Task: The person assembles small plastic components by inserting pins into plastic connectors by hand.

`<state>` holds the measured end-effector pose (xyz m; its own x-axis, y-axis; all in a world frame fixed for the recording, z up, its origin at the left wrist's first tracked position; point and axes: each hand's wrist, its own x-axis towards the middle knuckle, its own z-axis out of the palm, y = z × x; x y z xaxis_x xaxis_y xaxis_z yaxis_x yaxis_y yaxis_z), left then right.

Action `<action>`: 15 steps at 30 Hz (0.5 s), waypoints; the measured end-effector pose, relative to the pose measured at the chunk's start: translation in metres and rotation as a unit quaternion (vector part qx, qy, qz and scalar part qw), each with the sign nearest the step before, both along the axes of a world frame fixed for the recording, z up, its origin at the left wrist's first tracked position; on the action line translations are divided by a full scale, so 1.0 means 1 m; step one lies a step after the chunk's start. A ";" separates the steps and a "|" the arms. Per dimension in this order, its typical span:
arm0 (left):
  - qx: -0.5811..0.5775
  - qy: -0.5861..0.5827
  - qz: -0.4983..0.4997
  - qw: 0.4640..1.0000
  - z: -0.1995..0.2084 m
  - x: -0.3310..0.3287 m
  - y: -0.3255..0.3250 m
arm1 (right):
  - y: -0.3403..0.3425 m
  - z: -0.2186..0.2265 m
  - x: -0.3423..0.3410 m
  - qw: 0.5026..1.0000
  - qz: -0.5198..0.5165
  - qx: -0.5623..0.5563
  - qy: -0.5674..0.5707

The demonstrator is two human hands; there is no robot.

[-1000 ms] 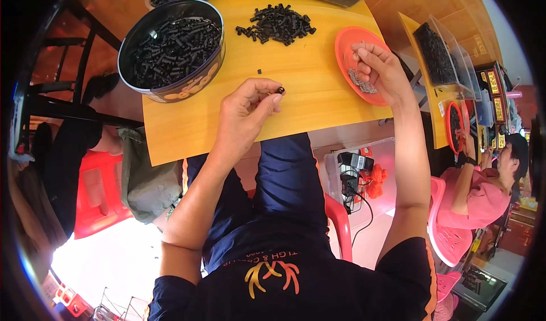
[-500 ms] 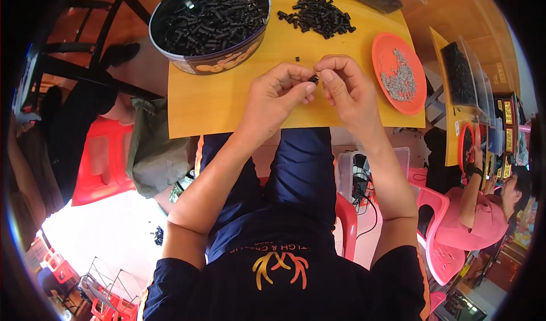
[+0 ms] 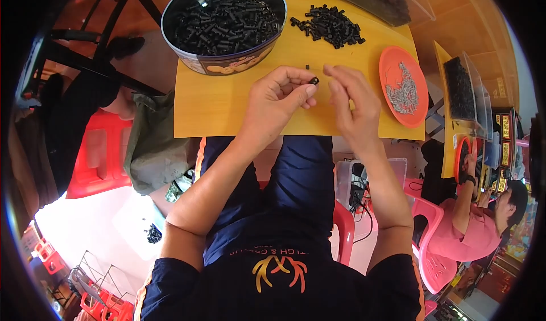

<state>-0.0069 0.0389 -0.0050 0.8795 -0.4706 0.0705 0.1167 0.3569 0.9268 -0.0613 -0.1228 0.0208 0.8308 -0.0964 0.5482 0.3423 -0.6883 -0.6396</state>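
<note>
Between the thumb and fingers of my left hand [image 3: 280, 96] is a small black cylindrical piece [image 3: 314, 81], its end facing right. My right hand [image 3: 355, 99] is just to the right of it, apart from the piece, thumb and fingers spread and nothing visible between them. Beyond my hands, one loose black piece [image 3: 307, 67] lies on the yellow table [image 3: 216, 108]. Farther off is a pile of similar black pieces [image 3: 330, 26]. An orange plate [image 3: 418, 113] to the right of my right hand bears many small silvery metal parts [image 3: 404, 93].
A large round tin [image 3: 227, 64] full of black pieces stands at the far left of the table. At the far right edge is a clear bin [image 3: 369, 0] with dark contents. Another person [image 3: 466, 224] in pink sits on the right by a second yellow table [image 3: 446, 133].
My right hand has drawn back from the black piece, moving slightly right and toward me. My left hand still holds the piece. The whole view has shifted a little.
</note>
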 end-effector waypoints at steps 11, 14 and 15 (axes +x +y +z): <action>0.020 -0.008 0.002 1.000 -0.003 0.003 0.001 | -0.025 -0.016 0.072 0.972 -0.116 -0.187 0.081; 0.028 -0.005 0.003 1.000 -0.002 0.003 0.003 | -0.024 -0.021 0.071 0.971 -0.105 -0.201 0.076; 0.028 -0.005 0.004 1.000 -0.001 0.002 0.003 | -0.024 -0.022 0.069 0.975 -0.107 -0.178 0.078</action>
<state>-0.0045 0.0415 -0.0062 0.8824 -0.4676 0.0530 0.1049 0.3054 0.9464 0.0081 -0.1471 -0.0015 0.8885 -0.1028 0.4473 0.0849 -0.9209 -0.3804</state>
